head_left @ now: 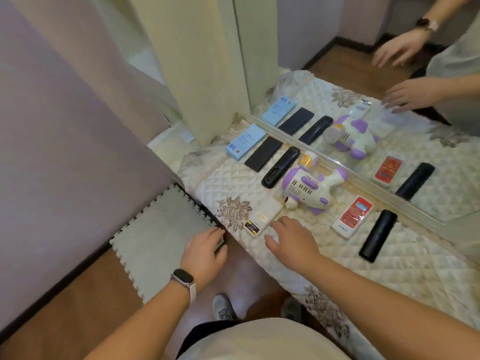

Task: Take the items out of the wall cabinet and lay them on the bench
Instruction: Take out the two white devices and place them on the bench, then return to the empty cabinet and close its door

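Looking down from head height, a long counter (389, 268) draped in a cream quilted cloth with brown floral embroidery runs diagonally from centre to lower right. A tall mirror (298, 35) stands along its far edge and repeats everything on it, including both hands. On the floor to the left lies a grey foam mat (161, 229) with jigsaw edges, touching the counter's end. The person's two bare forearms reach in from below. The right hand (292, 240) rests palm down on the cloth near the front edge, its grip wide, fingers spread and holding nothing. The left hand (205, 252) is at the counter's left corner, its grip loose, fingers extended against the dark edge. The task's items lie in a row along the mirror. Largest is a white and purple toy gun (309, 188) on its side in the middle. To its right lie a dark rounded remote (378, 235) and a red and white remote (352, 216). To its left lie a black remote (280, 167), a flat black slab (263, 153) and a pale blue box (245, 141). A white remote (265, 216) with its batteries showing sits just beside the right hand's fingertips. A smartwatch (183, 278) with a pale strap circles the left wrist.
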Demonstrator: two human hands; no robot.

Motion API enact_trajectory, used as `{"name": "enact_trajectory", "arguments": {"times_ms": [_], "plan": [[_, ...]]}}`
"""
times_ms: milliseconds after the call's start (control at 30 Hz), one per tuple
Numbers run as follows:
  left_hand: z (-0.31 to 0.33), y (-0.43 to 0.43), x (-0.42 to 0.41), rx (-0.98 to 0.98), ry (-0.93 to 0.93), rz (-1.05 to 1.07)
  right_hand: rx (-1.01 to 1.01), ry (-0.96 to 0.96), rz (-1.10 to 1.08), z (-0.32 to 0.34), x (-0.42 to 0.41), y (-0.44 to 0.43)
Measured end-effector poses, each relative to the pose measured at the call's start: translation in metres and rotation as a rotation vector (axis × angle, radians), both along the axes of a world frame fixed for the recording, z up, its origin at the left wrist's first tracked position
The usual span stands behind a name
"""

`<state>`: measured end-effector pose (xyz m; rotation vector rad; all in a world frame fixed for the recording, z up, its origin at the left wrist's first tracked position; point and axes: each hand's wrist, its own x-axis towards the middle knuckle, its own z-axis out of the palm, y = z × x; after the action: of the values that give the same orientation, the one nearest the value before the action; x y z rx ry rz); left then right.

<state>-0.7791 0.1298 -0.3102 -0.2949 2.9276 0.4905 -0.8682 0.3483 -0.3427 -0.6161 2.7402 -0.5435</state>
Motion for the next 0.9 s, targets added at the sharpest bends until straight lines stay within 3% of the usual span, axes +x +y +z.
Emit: {"name": "enact_trajectory", "arguments": {"times_ms": [167, 433, 900], "plan": [[0.020, -0.025, 0.039, -0.138, 0.164, 0.000, 0.001, 0.145, 0.310, 0.025, 0.017, -0.047], [0.035, -0.097, 0.131, -0.248, 0.157, 0.117, -0.024, 0.325, 0.636, 0.058, 0.080, -0.147], [0.053, -0.259, 0.352, -0.301, 0.335, 0.452, -0.078, 0.511, 1.001, 0.109, 0.249, -0.369]]}}
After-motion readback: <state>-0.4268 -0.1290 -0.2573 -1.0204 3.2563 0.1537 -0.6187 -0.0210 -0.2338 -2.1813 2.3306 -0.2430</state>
